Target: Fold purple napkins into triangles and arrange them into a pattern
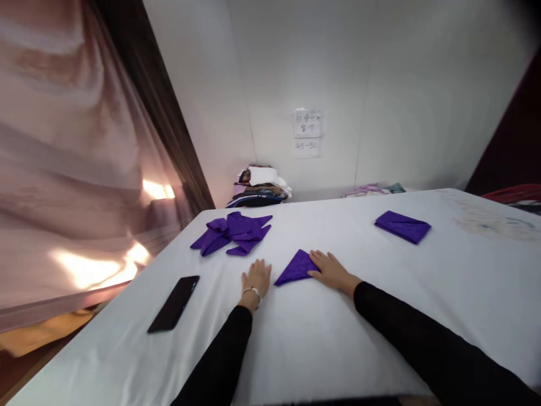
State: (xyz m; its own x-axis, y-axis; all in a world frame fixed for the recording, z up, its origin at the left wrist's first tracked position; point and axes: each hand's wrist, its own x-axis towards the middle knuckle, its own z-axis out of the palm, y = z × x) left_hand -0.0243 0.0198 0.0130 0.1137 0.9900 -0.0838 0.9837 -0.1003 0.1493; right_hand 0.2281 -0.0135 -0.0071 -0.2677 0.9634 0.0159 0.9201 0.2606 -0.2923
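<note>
Purple cloth, folded to a triangle (295, 268), lies flat near the middle of the white sheet (329, 349), one point towards the left and another pointing away from the person. The right hand (332, 272) rests palm down on its right side, fingers extended and slightly apart, covering that corner; no grip observed. The left hand (257, 277) lies flat on the sheet just left of the triangle, not touching it, fingers straight and close to one another, holding nothing visible. Its wrist carries a pale bracelet (252, 291). Both sleeves are black.

Beyond the left hand, towards the far left edge, sits a loose purple heap (240, 232) with several pointed ends. To the far right, well apart from the triangle, lies a purple packet (403, 226), folded flat and set at a slant. A black phone (175, 304) lies left of the left hand. Past the far edge, against the pale wall (329, 56), stands a pile of fabrics (261, 186); two handwritten notes (307, 132) are fixed above. Pink curtain (63, 141) hangs at left.
</note>
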